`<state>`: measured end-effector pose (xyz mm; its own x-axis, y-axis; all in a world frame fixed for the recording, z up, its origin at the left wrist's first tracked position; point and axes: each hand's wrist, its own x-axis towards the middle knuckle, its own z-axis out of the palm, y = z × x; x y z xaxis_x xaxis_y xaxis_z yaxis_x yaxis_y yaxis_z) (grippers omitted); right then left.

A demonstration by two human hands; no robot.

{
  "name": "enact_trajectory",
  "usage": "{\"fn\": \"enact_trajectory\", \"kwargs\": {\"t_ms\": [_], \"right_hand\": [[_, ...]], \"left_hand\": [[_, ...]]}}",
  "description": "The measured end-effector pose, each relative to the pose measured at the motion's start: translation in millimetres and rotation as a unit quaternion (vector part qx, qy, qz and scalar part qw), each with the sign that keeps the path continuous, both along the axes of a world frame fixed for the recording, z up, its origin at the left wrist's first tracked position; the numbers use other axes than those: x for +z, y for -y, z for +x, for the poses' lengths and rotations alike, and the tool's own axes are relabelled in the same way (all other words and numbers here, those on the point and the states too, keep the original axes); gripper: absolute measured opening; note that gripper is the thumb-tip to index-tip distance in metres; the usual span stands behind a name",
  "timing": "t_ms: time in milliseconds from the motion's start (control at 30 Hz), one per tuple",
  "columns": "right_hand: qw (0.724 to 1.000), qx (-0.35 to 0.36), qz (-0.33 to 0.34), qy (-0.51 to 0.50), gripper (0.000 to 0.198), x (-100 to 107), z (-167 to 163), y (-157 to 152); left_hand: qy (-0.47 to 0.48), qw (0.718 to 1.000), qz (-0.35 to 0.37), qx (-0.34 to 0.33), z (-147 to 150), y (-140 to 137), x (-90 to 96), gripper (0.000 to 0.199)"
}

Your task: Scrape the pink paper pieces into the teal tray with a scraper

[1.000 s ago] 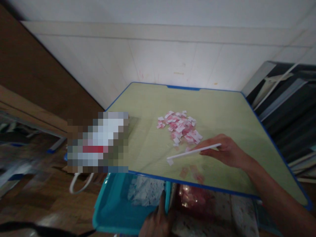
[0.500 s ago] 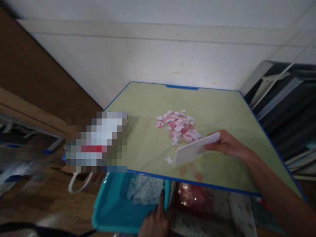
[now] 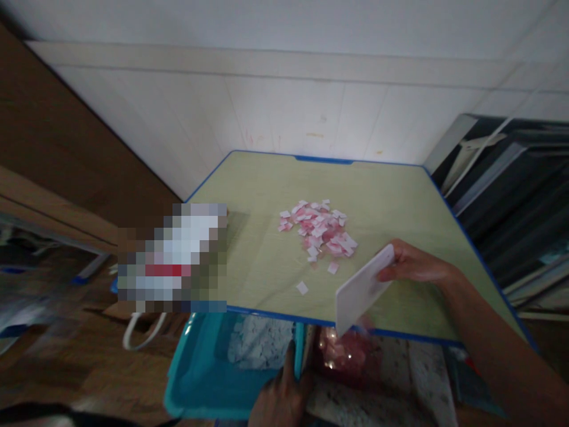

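My right hand grips a flat white plastic scraper, held tilted with its lower corner at the table's front edge. Small pink bits, blurred, lie at that edge beside the scraper. Behind it is a loose heap of pink and white square pieces on the pale green tabletop. A single white square lies apart, nearer the front. Below the table, my left hand holds the right rim of a teal tray, index finger stretched along it. White pieces fill the tray's far part.
Under the front edge sits a shiny pink mass, apparently in clear plastic. A pixelated object covers the table's left side. Dark folded panels lean at the right, and a white wall stands behind.
The scraper has come toward me to the front edge, and the pink bits in front of it moved with it. One pale square now lies separate near the heap. My left hand stays put.
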<state>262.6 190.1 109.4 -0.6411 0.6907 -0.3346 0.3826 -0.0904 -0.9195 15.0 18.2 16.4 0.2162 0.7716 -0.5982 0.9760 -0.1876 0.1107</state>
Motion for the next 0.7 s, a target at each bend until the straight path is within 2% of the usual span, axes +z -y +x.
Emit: {"fn": "enact_trajectory", "kwargs": {"t_ms": [100, 167, 233, 333, 433, 533, 700], "right_hand": [[1.0, 0.001, 0.009, 0.004, 0.018, 4.1, 5.7, 10.5], [0.999, -0.038, 0.028, 0.008, 0.015, 6.5, 13.8, 18.9], [0.99, -0.129, 0.057, 0.013, 0.016, 6.2, 25.1, 26.5], [0.954, -0.284, 0.093, 0.021, 0.024, -1.0, 42.5, 35.3], [0.928, -0.359, 0.101, 0.02, 0.028, -12.3, 51.2, 44.9], [0.928, -0.36, 0.089, 0.034, 0.028, -19.5, 47.2, 58.8], [0.949, -0.307, 0.059, 0.038, 0.024, -16.3, 29.6, 83.1]], "left_hand": [[0.006, 1.0, -0.005, 0.002, 0.0, -1.2, 3.0, 0.039], [-0.004, 1.0, -0.013, 0.001, 0.3, -1.6, 3.1, 0.038], [-0.007, 1.0, -0.013, 0.004, 0.6, -1.5, 2.1, 0.039], [0.006, 1.0, 0.001, 0.009, 0.9, -1.1, 0.9, 0.042], [0.009, 1.0, 0.002, 0.009, 1.3, -1.4, 2.1, 0.045], [0.002, 1.0, -0.01, 0.011, 2.0, -2.5, 5.8, 0.041], [0.009, 1.0, 0.011, 0.005, 2.3, -2.9, 14.2, 0.041]]}}
